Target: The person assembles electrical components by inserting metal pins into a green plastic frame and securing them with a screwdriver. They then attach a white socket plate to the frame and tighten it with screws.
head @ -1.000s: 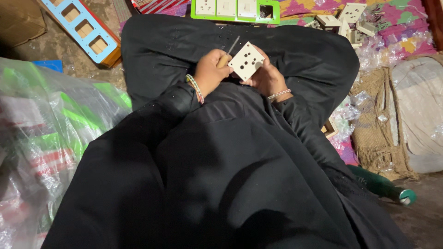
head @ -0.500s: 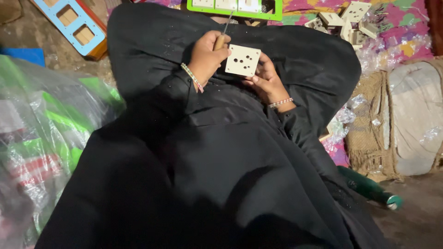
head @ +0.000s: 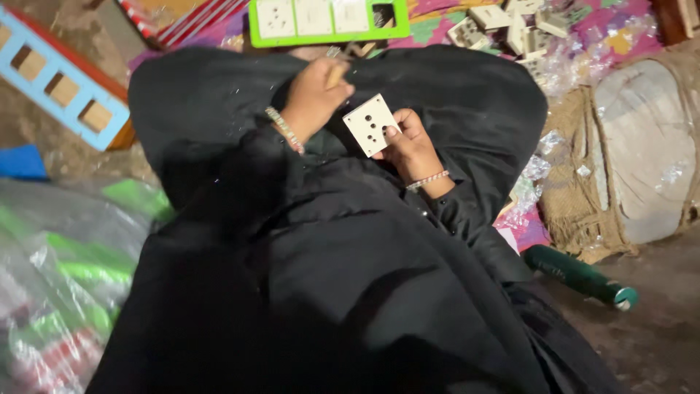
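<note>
I sit on the floor in black clothes. My right hand (head: 412,142) grips a white square socket plate (head: 370,124) with several pin holes, its face turned up, the thumb on its lower right edge. My left hand (head: 315,93) is closed around a screwdriver handle (head: 337,73) just left of and above the plate, apart from it. The tool's metal tip points away toward the green board. Both wrists wear thin bead bracelets.
A green board (head: 328,33) with white sockets lies ahead. Loose white socket parts (head: 510,25) rest on a patterned cloth at upper right. A burlap sack (head: 627,146) sits right, a dark green bottle (head: 580,276) below it, plastic bags (head: 65,277) left, a blue frame (head: 65,87) upper left.
My left hand has drawn away from the socket plate with the screwdriver, up and left. The plate has tilted and now rests in my right hand alone. The view has shifted.
</note>
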